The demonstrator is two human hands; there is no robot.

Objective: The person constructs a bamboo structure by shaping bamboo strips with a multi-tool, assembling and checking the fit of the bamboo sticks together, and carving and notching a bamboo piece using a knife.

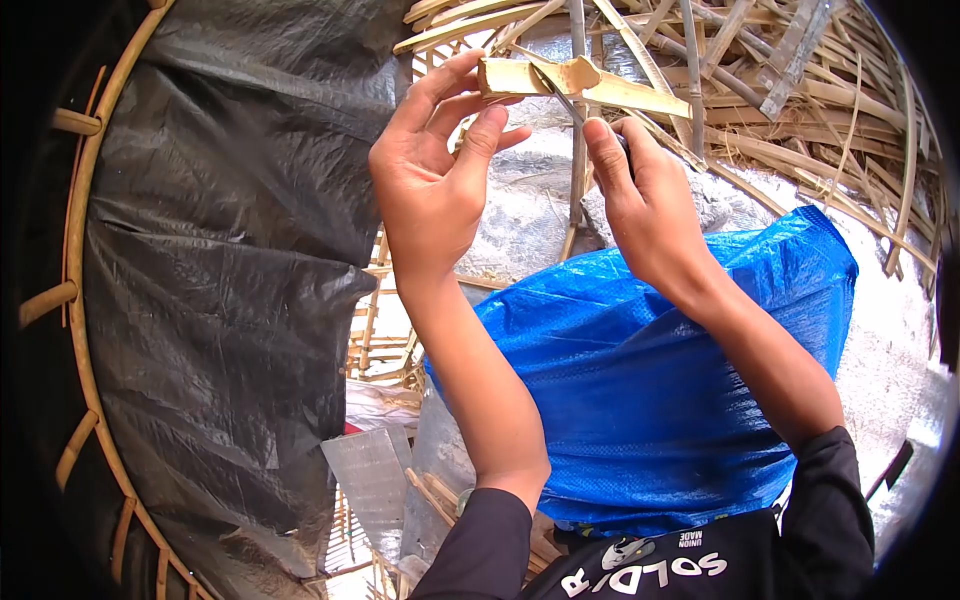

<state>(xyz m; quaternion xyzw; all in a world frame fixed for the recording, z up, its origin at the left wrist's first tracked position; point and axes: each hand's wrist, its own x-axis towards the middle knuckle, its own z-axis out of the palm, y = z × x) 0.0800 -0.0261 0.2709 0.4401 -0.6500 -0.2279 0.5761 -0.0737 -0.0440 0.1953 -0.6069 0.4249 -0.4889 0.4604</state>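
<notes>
A split bamboo piece (512,79) with a raised node lies crosswise at the top middle. At its left end is my left hand (436,180), fingers curled behind and under it, the thumb just below. My right hand (650,200) is closed round the dark handle of a knife (562,100), the thumb laid along it. The slim blade points up and left and meets the bamboo just left of the node. Much of the handle is hidden in my fist. A blue tarp sheet (640,380) is spread over my lap below both hands.
Many split bamboo strips (840,130) are heaped at the upper right. On the left, a black plastic sheet (220,270) hangs beside a curved bamboo pole (85,230). A grey flat panel (370,480) leans at lower left, near slatted bamboo (375,335).
</notes>
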